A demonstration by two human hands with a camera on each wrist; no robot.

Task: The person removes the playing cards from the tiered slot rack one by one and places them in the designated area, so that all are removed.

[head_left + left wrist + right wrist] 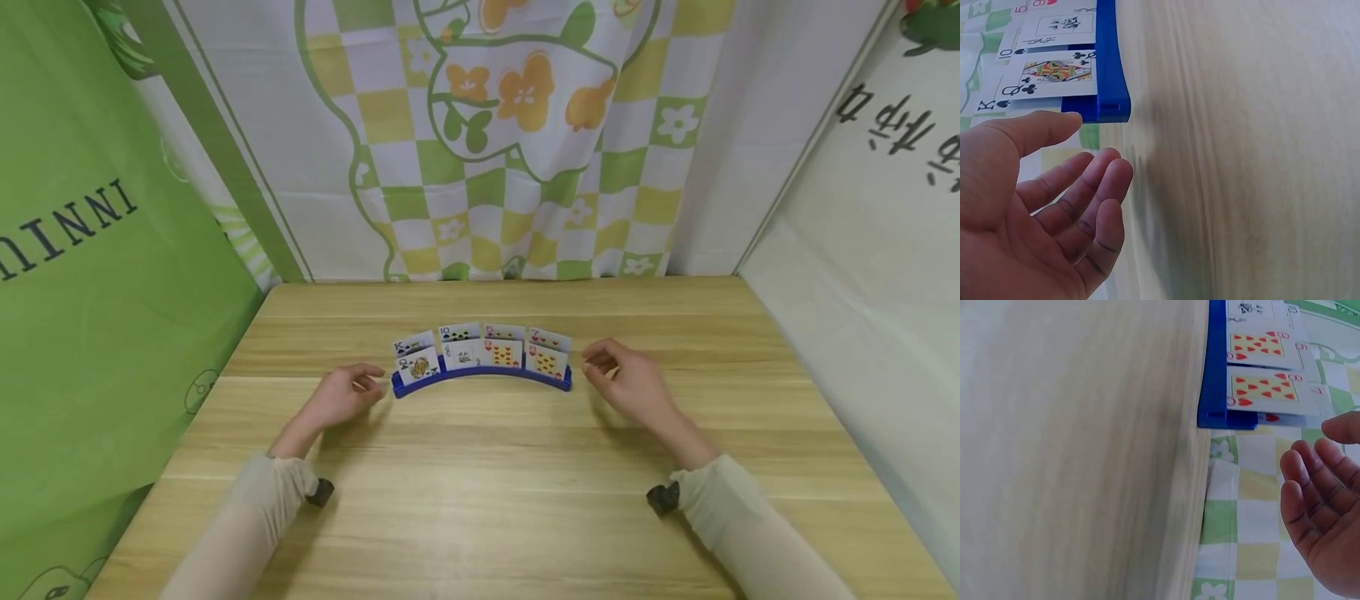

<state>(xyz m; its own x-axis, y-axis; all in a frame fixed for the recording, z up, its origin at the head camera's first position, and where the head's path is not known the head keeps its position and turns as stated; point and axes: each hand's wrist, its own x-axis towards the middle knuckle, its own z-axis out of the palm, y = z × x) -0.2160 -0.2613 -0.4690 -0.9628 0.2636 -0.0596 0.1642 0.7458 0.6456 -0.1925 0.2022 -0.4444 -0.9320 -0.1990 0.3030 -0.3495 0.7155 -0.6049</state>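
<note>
A curved blue card holder point(487, 372) stands on the table with playing cards upright in two rows. The front row has a queen of clubs point(1057, 78), a joker point(1063, 26), a nine of hearts point(1257, 345) and an eight of hearts point(1265, 387). Behind them show a king point(414, 341), a black ten point(459, 330), a red five point(505, 331) and a red seven point(550, 337). My left hand point(347, 396) is beside the holder's left end, fingers loosely bent and holding nothing. My right hand point(630, 382) hovers near its right end, likewise holding nothing.
The wooden table point(480, 500) reaches back to a patterned curtain point(487, 192). A green cloth wall point(112, 333) rises on the left and a white one point(862, 275) on the right. Each sleeve has a dark device point(663, 498) at the wrist.
</note>
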